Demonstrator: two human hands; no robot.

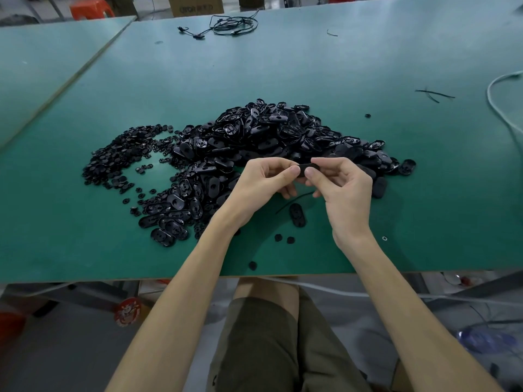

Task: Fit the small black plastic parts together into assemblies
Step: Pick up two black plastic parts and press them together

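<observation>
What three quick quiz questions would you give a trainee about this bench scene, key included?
1. True or false: the left hand and the right hand both pinch one oval black part.
2. The heap of small round parts lies where from the pile of oval parts? A to its left, B to its right, C on top.
3. Fill in: the table top is ____ in colour.
Key: 1 true; 2 A; 3 green.

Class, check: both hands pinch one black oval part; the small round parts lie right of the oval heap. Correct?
No. The head view shows the small round parts left of the oval heap; the black oval part is pinched as stated.
</observation>
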